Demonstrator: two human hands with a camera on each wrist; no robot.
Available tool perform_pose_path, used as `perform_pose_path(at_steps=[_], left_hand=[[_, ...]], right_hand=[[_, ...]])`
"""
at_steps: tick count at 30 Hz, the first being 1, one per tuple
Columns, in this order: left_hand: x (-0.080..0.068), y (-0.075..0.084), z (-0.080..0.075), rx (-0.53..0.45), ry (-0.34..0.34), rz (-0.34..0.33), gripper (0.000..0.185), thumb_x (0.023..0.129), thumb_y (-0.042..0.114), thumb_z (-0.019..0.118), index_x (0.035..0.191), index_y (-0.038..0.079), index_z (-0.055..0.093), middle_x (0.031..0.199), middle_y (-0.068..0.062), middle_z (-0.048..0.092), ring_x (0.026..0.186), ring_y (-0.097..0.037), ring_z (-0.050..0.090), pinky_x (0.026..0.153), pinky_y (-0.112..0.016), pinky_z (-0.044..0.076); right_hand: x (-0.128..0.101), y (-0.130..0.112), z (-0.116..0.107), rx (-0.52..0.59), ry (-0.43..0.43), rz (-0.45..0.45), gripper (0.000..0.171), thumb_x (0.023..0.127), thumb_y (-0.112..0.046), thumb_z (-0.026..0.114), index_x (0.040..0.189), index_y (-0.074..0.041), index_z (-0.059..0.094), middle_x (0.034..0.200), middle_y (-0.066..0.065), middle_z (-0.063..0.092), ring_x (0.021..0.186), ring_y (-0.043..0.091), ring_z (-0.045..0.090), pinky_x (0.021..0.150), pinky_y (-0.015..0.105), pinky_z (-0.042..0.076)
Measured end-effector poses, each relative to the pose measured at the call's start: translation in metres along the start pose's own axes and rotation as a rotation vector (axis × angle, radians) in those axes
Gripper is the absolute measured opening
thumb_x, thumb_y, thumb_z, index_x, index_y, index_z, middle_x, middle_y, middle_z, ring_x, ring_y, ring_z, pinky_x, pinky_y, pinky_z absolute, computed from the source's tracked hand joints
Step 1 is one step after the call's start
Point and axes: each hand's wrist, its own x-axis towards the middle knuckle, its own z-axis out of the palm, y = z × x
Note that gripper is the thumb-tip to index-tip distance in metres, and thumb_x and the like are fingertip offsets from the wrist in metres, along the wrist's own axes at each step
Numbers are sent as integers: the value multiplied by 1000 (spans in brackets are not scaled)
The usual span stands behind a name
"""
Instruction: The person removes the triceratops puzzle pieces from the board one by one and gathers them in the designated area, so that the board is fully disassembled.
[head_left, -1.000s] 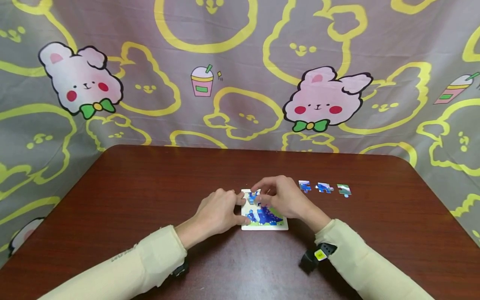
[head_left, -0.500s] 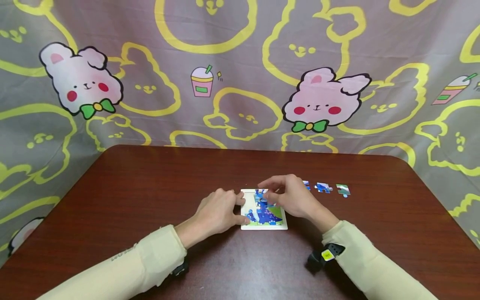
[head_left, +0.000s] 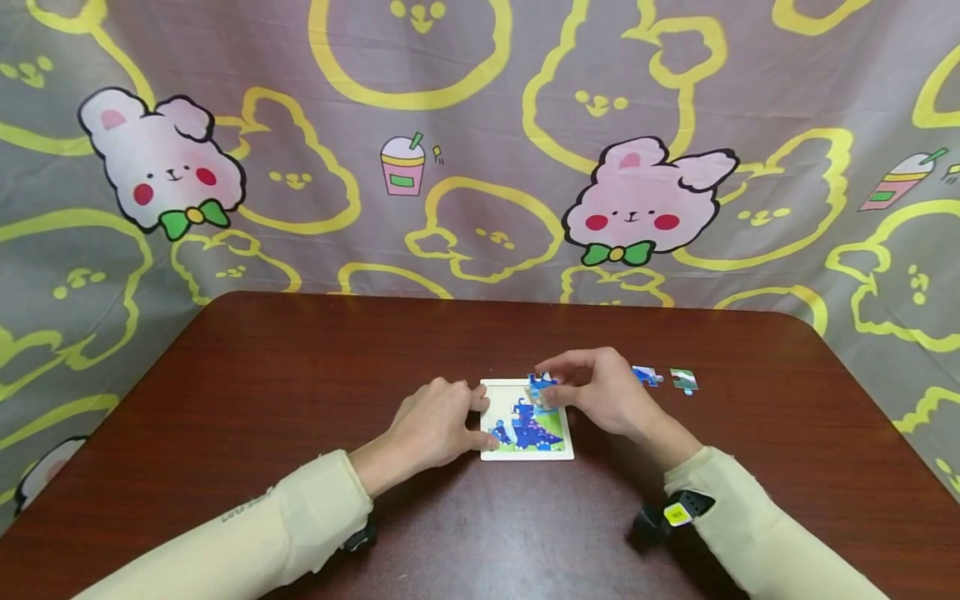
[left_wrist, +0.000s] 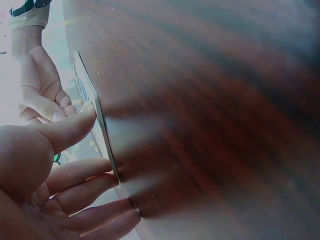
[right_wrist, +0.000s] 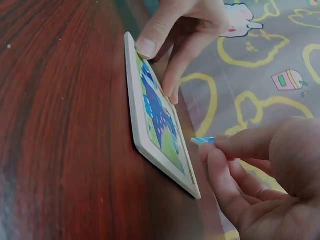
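A square white puzzle tray (head_left: 528, 456) lies on the table, its lower part filled with a blue dinosaur picture on green; pale board shows at its upper left. My left hand (head_left: 433, 427) steadies the tray's left side, thumb (right_wrist: 147, 47) pressed on the near corner and fingers fairly straight along the edge. Between thumb and fingertips my right hand (head_left: 603, 393) pinches a blue jigsaw piece (head_left: 540, 390), held over the tray's upper right part. In the right wrist view the piece (right_wrist: 202, 140) shows edge-on, raised off the tray.
Two loose jigsaw pieces lie right of my right hand: a blue one (head_left: 647, 377) and a green and white one (head_left: 683, 381). The dark wooden table (head_left: 337, 350) reaches back to a patterned curtain (head_left: 480, 125).
My right hand has moved right with the pinched jigsaw piece, from the tray's upper left to its upper right. It now covers the nearest loose piece. The left hand stays put.
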Motion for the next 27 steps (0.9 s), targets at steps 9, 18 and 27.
perform_pose_path(at_steps=[9,18,27], left_hand=[[-1,0,1,-9,9,1,32,77,41,84,68,18,63,133,-7,64,51,-7,17,42,-24,18],[-1,-1,2,-28,10,4,27,77,40,83,75,17,70,134,-9,63,49,-7,12,41,-22,14],[-1,-1,1,-21,14,17,36,78,41,83,65,18,58,133,-9,63,50,-7,11,41,-22,14]], right_hand=[[-5,6,-15,58,55,85,33,82,-16,81,114,-18,74,100,10,69,79,21,71,70,36,59],[-12,17,-29,70,58,122,37,81,-15,82,116,-10,73,93,12,71,79,23,72,73,32,59],[-22,27,-40,51,54,136,42,78,-13,83,118,-6,72,94,13,70,76,19,68,69,30,59]])
